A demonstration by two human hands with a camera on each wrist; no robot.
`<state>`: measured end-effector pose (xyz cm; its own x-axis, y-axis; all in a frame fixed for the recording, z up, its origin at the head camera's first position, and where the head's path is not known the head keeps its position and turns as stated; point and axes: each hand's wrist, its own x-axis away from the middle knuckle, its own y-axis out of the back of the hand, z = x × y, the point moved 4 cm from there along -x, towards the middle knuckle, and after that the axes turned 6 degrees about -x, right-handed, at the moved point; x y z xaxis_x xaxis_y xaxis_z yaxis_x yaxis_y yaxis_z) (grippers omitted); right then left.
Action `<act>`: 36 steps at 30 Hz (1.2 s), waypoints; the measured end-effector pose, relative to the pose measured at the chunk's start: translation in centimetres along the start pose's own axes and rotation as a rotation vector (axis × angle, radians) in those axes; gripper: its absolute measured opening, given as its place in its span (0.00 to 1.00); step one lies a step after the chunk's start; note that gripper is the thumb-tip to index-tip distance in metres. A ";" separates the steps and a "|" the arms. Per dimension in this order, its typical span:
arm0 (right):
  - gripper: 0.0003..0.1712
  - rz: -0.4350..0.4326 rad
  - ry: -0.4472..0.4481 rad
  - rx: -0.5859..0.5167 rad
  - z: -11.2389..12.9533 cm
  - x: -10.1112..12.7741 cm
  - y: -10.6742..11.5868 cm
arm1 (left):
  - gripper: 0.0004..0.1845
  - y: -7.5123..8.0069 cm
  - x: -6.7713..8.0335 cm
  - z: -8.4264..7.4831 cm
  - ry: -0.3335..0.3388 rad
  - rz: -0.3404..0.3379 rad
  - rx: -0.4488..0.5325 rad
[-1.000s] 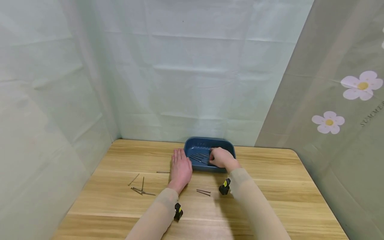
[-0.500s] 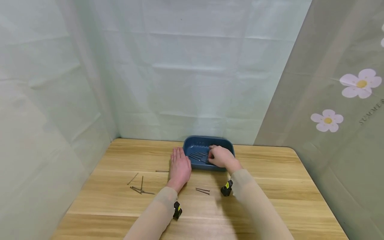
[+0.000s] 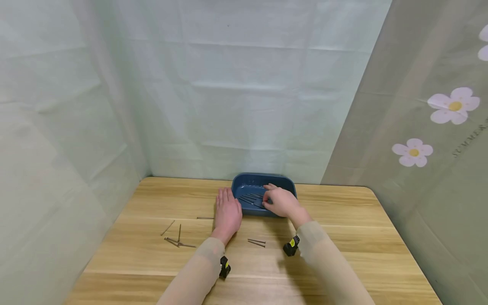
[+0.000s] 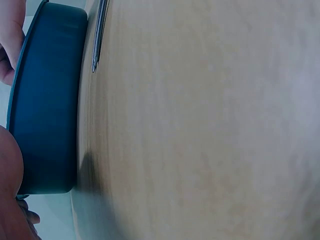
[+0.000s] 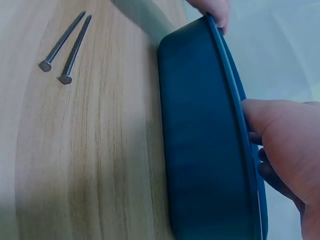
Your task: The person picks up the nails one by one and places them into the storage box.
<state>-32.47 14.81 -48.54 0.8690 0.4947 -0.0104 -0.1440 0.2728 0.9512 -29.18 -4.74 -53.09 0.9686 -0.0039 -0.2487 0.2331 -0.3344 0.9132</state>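
Note:
A dark blue tray (image 3: 263,214) stands at the table's back edge, with several nails (image 3: 248,199) lying side by side on its floor. My left hand (image 3: 228,214) lies flat along the tray's left end, its fingers straight and pointing away. My right hand (image 3: 281,201) reaches over the front rim into the tray, thumb and forefinger bent together beside the nails. In the right wrist view the tray wall (image 5: 207,135) hides those fingertips, and I cannot tell whether they pinch a nail.
Two loose nails (image 3: 256,242) lie on the wooden table (image 3: 362,254) in front of the tray. Several more nails (image 3: 177,242) are scattered to the left, and a single nail (image 3: 205,218) lies beside my left hand. Pale cloth (image 3: 244,106) hangs behind the table.
My right thumb and forefinger have loosened into a rounder shape within the tray, and the right wrist has turned slightly outward. My left hand keeps its place; the view has shifted slightly.

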 end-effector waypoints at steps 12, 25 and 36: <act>0.03 -0.164 0.041 -0.115 0.8 3.0 0.7 | 0.31 0.0 0.1 0.1 0.010 0.020 0.004; 0.02 -0.393 0.216 -0.155 2.7 8.8 0.4 | 0.31 -0.1 0.0 0.3 0.006 0.000 0.020; 0.01 -0.294 0.216 -0.167 3.0 11.1 -2.0 | 0.31 -0.1 -0.1 0.1 0.013 0.018 0.016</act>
<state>-21.13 17.32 -49.65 0.7676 0.5327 -0.3563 0.0055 0.5505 0.8348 -29.29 -4.79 -53.15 0.9737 0.0016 -0.2278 0.2139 -0.3498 0.9121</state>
